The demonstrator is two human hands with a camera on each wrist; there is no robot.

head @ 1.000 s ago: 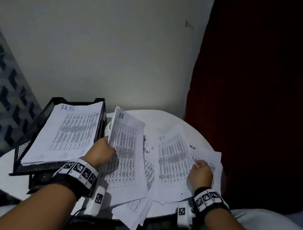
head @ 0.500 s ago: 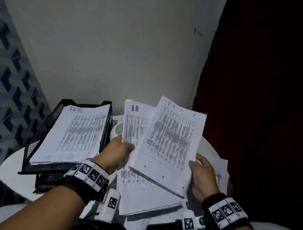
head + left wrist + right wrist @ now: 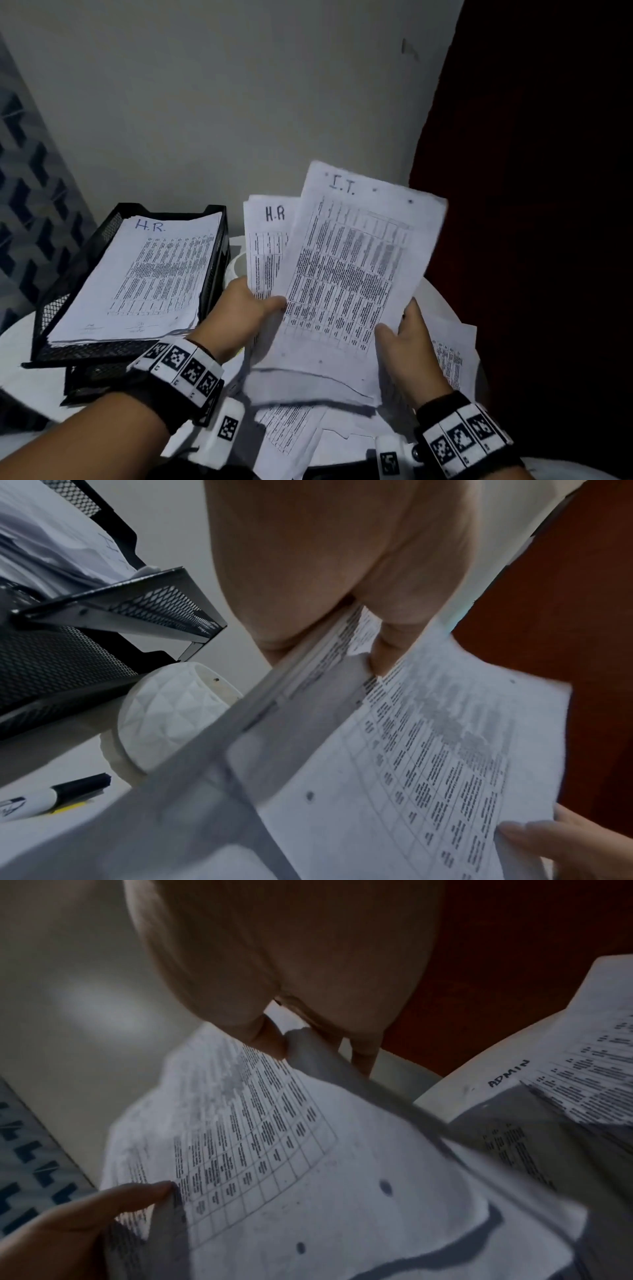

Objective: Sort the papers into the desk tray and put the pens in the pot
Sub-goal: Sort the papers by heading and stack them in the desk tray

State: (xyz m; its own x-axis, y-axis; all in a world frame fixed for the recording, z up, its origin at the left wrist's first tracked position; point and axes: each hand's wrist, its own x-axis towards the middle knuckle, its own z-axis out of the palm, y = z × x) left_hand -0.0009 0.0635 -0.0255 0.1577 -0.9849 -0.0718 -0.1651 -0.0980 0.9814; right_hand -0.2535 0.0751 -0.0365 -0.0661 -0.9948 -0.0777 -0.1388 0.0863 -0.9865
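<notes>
The right hand (image 3: 411, 339) is pinching the I.T. paper (image 3: 356, 274) by its edge. The left hand (image 3: 239, 308) is pinching the H.R paper (image 3: 267, 233), thumb touching the I.T. paper too.

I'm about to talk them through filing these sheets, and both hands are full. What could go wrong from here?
1. The left hand holds the H.R sheet with its thumb also on the I.T. sheet that the right hand pinches; the two could be filed together in the H.R. tray.
2. The lifted papers hang over the white pot and could knock it.
3. Loose sheets near the table edge could slide off.
</notes>
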